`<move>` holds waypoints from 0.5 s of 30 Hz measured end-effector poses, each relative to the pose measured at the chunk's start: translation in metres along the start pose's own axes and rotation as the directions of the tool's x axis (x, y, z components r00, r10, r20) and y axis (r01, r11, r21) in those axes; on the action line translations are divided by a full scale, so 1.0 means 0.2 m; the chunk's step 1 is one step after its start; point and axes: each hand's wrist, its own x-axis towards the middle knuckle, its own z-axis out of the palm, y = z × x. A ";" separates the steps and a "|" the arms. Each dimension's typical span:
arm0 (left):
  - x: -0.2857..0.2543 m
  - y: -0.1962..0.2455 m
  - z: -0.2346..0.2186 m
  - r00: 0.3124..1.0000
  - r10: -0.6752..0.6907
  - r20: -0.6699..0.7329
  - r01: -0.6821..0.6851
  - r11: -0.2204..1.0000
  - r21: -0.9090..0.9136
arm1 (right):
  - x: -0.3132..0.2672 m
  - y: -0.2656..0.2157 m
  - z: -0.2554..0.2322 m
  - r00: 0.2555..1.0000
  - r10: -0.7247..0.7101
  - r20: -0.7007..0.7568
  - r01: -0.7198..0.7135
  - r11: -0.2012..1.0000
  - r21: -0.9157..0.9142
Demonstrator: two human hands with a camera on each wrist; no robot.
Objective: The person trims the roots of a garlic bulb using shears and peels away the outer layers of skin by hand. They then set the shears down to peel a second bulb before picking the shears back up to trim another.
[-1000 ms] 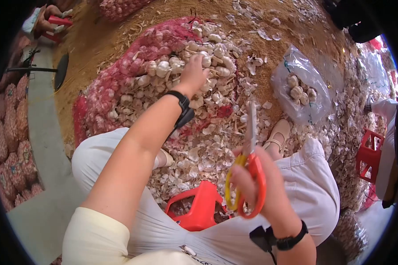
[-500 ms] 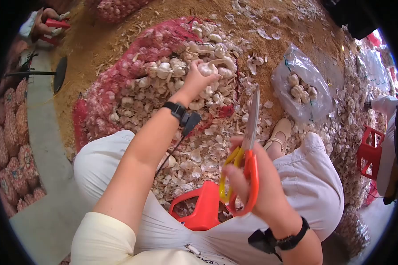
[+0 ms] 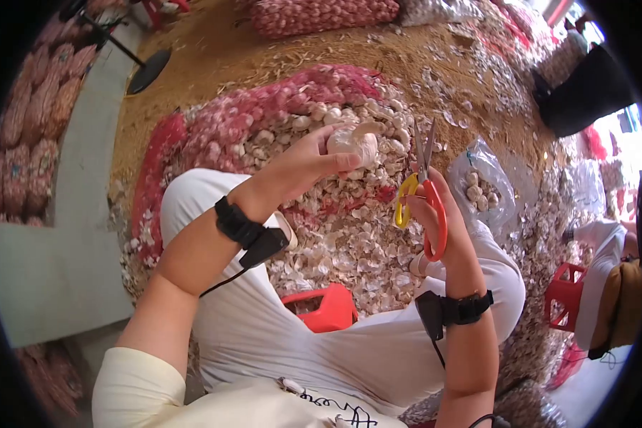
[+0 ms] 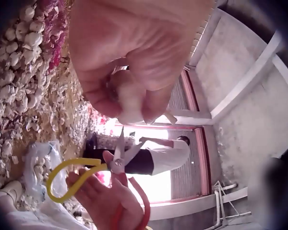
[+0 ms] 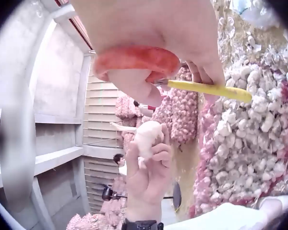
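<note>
In the head view my left hand [image 3: 310, 160] holds a whitish garlic bulb [image 3: 360, 148] above the heap, its thick stem bent over the top. The right wrist view shows that bulb [image 5: 149, 136] gripped between thumb and fingers, the stem sticking out sideways. My right hand [image 3: 455, 221] grips a pair of scissors [image 3: 424, 170] with one red and one yellow handle, the thumb through the red loop. Their blades [image 4: 120, 151] stand apart and point up near the bulb without meeting it. Below lies a heap of garlic bulbs [image 3: 264, 135] on red mesh netting [image 3: 167, 143].
A clear plastic bag [image 3: 503, 192] with several bulbs lies by my right foot. Garlic skins [image 3: 342, 250] cover the floor around a red stool [image 3: 335, 310] between my legs. Full mesh sacks [image 3: 321, 18] line the back, and another person sits by a red stool [image 3: 567, 289] at right.
My left hand has picked the garlic bulb off the heap and brought it up and nearer. The right hand has raised the scissors towards it, their blades now spread. The head view has tilted upward.
</note>
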 end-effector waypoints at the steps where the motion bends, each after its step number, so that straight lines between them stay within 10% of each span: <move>1: -0.08 0.02 0.02 0.999 0.039 -0.005 -0.038 0.997 0.064 | -0.04 -0.01 0.05 1.000 -0.002 0.014 0.002 1.000 -0.014; 4: -0.29 0.05 0.10 0.994 0.101 -0.045 -0.096 0.989 0.112 | -0.18 -0.03 0.19 1.000 -0.011 -0.028 0.006 0.981 -0.194; 6: -0.40 0.03 0.13 0.985 0.139 -0.104 -0.128 0.986 0.107 | -0.26 -0.01 0.26 0.905 -0.415 0.097 0.381 0.685 -0.622; 10: -0.45 -0.07 0.12 0.982 0.119 -0.146 -0.125 0.991 -0.038 | -0.32 0.10 0.36 0.931 -0.361 0.047 0.306 0.706 -0.638; 15: -0.37 -0.21 0.08 0.988 0.100 -0.117 -0.071 0.971 0.227 | -0.23 0.18 0.39 0.914 -0.394 0.096 0.355 0.666 -0.656</move>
